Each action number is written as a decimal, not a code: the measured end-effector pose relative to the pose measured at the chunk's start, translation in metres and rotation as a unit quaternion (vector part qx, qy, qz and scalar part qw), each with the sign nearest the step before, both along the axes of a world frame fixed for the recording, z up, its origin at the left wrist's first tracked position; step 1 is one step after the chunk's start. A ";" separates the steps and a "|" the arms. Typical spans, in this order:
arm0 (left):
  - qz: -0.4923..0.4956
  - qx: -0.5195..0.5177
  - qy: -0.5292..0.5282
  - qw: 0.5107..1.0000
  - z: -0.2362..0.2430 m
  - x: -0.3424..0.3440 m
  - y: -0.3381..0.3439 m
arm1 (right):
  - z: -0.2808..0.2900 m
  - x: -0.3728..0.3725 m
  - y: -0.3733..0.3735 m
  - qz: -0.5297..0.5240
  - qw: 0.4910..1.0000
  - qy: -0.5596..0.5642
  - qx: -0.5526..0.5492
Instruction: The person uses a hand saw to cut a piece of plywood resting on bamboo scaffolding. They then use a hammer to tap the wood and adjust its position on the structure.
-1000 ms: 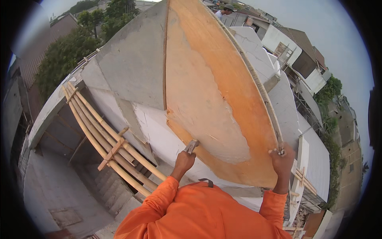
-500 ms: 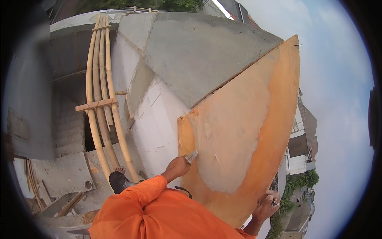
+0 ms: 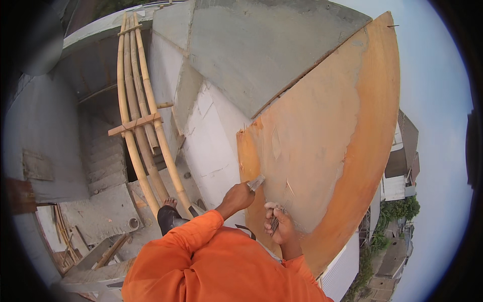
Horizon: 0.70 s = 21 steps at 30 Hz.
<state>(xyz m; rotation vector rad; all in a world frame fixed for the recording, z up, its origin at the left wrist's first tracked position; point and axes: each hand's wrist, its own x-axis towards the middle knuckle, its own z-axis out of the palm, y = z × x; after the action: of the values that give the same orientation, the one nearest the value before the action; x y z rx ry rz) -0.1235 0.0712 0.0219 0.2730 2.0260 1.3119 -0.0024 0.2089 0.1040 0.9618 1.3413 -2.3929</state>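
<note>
My left hand (image 3: pixel 238 198) is closed around a tool with a flat, pale metal end (image 3: pixel 255 182); its handle is hidden in my fist, so the exact kind cannot be told. The metal end lies over the left edge of a large orange plywood panel (image 3: pixel 375 121), which has a broad grey-beige smear across its middle. Just right of it, my right hand (image 3: pixel 286 227) has its fingers curled around several thin dark nails (image 3: pixel 274 222). That hand is over the lower part of the panel. Both sleeves are orange.
Bamboo poles (image 3: pixel 142 166) tied with a wooden crosspiece (image 3: pixel 135 124) run along the left, with my foot (image 3: pixel 171 214) beside them. Grey panels (image 3: pixel 271 50) and a white panel (image 3: pixel 211 136) adjoin the plywood. A nail (image 3: pixel 393 25) sticks out at its far corner. Rooftops (image 3: pixel 402 151) lie far below, right.
My right hand has come from the plywood's right edge leftward, near my left hand, and the nails now show in it. The left hand keeps its tool. The whole view has shifted slightly.
</note>
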 end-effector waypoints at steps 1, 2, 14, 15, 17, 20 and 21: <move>0.002 -0.006 -0.004 1.000 0.000 -0.001 0.001 | -0.001 -0.001 -0.001 -0.016 1.000 0.000 -0.017; 0.003 -0.013 -0.009 1.000 0.000 -0.001 0.002 | -0.002 -0.002 -0.002 -0.013 0.999 0.007 -0.030; 0.022 -0.016 0.000 1.000 -0.008 0.001 0.009 | -0.028 0.003 0.002 0.044 0.999 0.021 -0.007; 0.020 -0.033 -0.011 0.999 -0.006 0.001 0.006 | -0.028 0.004 -0.001 0.028 0.999 0.028 -0.015; 0.010 -0.044 -0.024 0.999 0.000 0.000 0.010 | -0.033 0.007 0.000 0.011 0.999 0.027 -0.012; 0.024 -0.023 -0.024 0.999 -0.005 0.001 0.013 | -0.041 0.017 0.008 0.022 1.000 -0.010 0.010; 0.030 -0.008 -0.020 0.999 -0.008 0.002 0.012 | -0.043 0.020 0.009 0.031 0.999 -0.035 0.014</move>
<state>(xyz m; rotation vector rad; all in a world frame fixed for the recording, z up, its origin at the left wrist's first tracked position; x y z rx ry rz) -0.1212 0.0836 0.0143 0.1790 2.0238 1.3278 0.0174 0.2180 0.0609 0.9874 1.3613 -2.2790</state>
